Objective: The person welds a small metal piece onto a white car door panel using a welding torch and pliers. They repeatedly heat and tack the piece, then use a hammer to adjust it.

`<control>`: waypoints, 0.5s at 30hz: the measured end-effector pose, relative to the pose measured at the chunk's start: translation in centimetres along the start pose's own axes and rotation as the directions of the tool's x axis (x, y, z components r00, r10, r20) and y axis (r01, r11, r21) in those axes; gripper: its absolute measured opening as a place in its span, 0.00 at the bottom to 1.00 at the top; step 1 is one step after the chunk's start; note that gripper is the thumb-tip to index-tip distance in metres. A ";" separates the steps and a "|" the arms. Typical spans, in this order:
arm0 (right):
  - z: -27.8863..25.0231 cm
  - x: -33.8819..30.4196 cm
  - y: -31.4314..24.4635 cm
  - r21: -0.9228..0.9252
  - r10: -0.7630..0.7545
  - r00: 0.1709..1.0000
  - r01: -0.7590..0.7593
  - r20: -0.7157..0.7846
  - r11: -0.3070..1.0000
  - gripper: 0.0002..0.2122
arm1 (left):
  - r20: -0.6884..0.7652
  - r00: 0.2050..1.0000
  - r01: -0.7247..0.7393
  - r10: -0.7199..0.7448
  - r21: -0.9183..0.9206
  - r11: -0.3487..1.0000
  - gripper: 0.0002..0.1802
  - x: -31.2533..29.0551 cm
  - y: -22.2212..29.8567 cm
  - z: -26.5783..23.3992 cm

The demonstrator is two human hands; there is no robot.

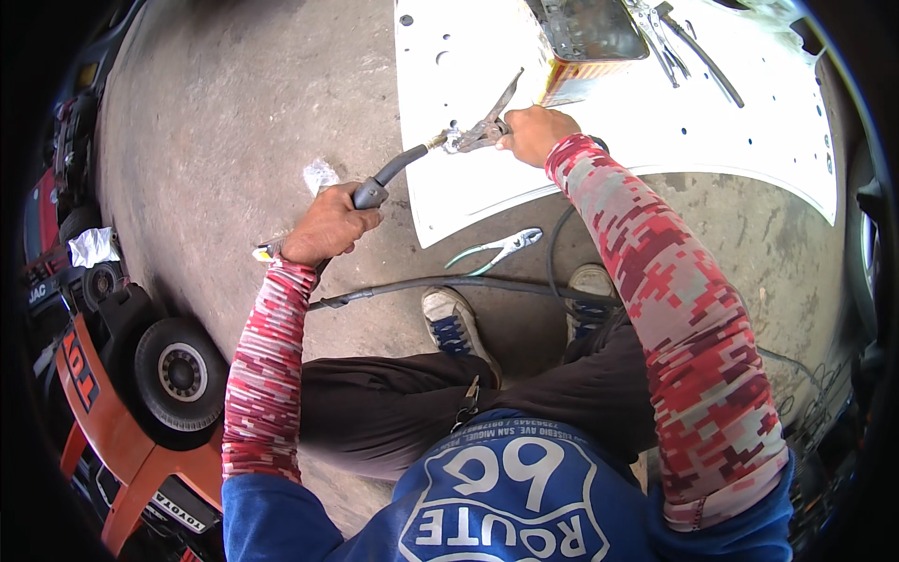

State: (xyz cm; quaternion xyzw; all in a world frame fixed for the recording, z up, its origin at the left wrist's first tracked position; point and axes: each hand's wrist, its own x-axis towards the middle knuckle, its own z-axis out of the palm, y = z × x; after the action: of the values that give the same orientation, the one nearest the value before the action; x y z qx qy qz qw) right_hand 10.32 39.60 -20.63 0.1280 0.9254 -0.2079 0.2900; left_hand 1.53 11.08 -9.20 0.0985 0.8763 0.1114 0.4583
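Observation:
My left hand is wrapped round the grip of a welding torch, whose dark curved neck points up and to the right. The torch's brass-coloured tip meets the jaws of a pair of locking pliers. Those pliers are gripped at the handle end by my right hand, closed over the edge of a white metal panel. Slip-joint pliers with green handles lie on the floor below the panel. A scrap of clear plastic is beside my left hand.
An open rectangular tin, more locking pliers and a black rod rest on the panel. A thick black cable crosses the floor by my shoes. At left stands an orange vehicle with a wheel.

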 end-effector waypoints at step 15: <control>0.5 0.1 0.4 -0.031 -0.017 0.998 0.015 -0.065 0.999 0.18 | 0.017 1.000 0.008 -0.009 0.073 0.997 0.12 1.8 -0.5 1.1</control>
State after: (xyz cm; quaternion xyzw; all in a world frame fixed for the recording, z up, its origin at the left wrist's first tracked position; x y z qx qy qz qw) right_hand 10.59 39.73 -21.23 0.1231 0.9384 -0.1917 0.2597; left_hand 1.38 11.25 -11.34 0.1126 0.8761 0.0765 0.4626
